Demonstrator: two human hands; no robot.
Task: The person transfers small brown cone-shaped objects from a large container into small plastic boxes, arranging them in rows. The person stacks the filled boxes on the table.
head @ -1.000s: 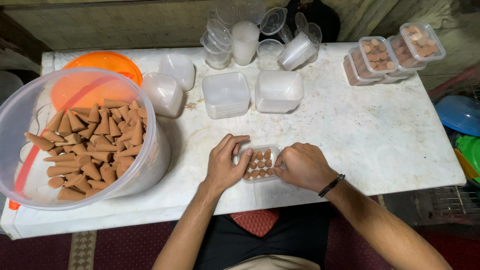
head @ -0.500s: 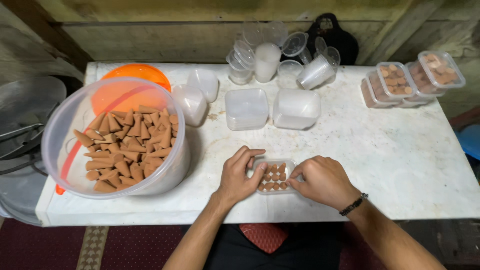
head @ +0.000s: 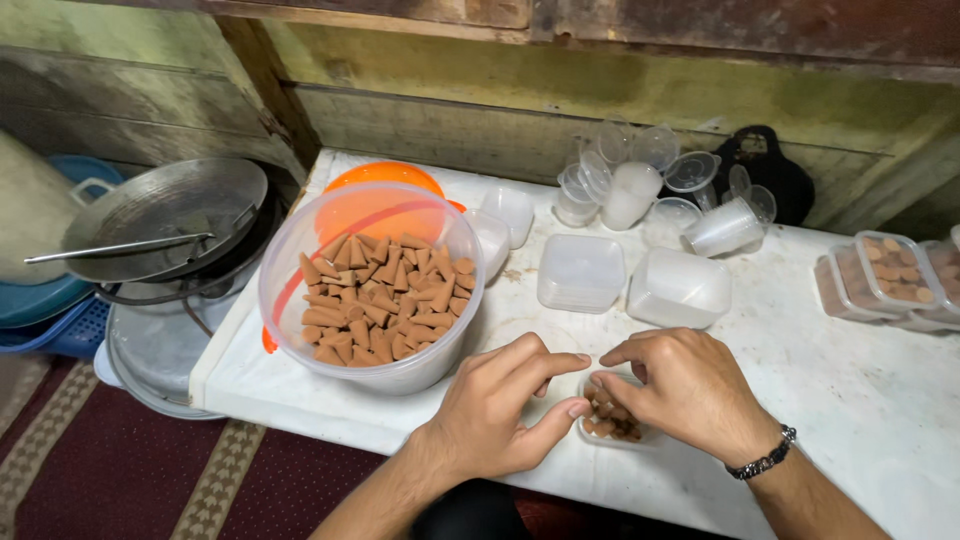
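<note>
A small clear tray [head: 612,420] of brown cones [head: 610,415] was steadied on the bench [head: 880,400] by the left hand [head: 500,410], fingers loosely curled, while cones were pinched into rows by the right hand [head: 680,385].

Small clear box [head: 612,425] of brown cones is mostly covered by the left hand [head: 497,410] and right hand [head: 688,392], so only a strip of its front shows & can't tell how full it is. Filled boxes [head: 885,280] at far right are cut by the frame edge, count unclear; both forearms run out at the bottom. Orange lid [head: 385,178] sits mostly behind the big tub [head: 372,290], and the blue basket [head: 55,330] at left is half under metal pans [head: 165,205].
</note>
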